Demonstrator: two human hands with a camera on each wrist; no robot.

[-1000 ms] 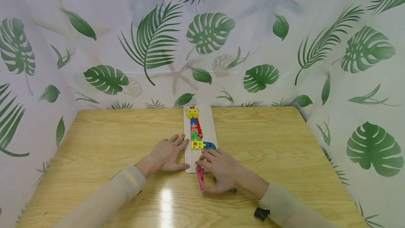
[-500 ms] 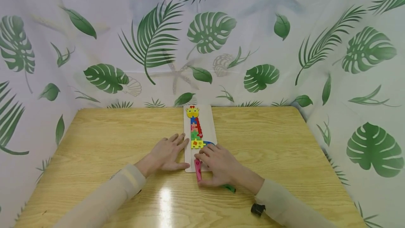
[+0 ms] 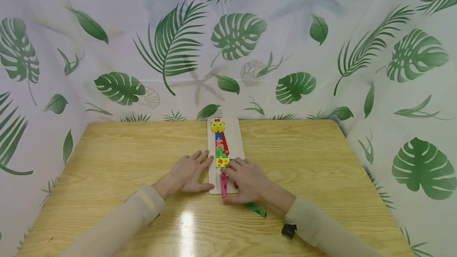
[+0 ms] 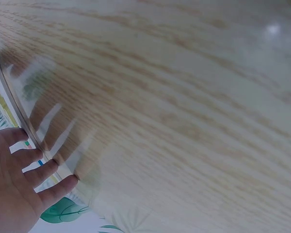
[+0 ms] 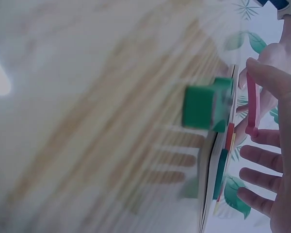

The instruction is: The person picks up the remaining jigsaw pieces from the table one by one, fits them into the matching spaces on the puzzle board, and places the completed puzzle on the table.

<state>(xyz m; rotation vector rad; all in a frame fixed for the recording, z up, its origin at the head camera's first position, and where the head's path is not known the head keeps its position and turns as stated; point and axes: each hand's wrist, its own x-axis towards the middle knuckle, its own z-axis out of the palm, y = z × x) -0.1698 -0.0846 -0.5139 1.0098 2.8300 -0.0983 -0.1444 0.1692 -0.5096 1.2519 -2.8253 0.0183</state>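
Observation:
A giraffe jigsaw puzzle lies on a pale wooden board (image 3: 233,138), with its yellow head piece (image 3: 217,126) at the far end and a yellow piece (image 3: 223,162) at the foot of the neck. My right hand (image 3: 250,181) pinches a pink puzzle piece (image 3: 223,185) lengthwise between thumb and finger, over the near part of the board. In the right wrist view the pink piece (image 5: 253,104) spans thumb to index fingertip. My left hand (image 3: 189,173) lies with spread, straight fingers along the board's left edge. Part of a red piece (image 3: 236,185) shows under my right hand.
A green puzzle piece (image 3: 255,209) lies on the wooden table (image 3: 143,146) just off the board's near right corner. A patterned leaf cloth (image 3: 242,86) hangs behind the table. A small black object (image 3: 289,230) sits at the right sleeve.
My right hand has moved the pink piece away from me, up over the board toward the yellow piece. More of the green piece now shows. My left hand has stayed put.

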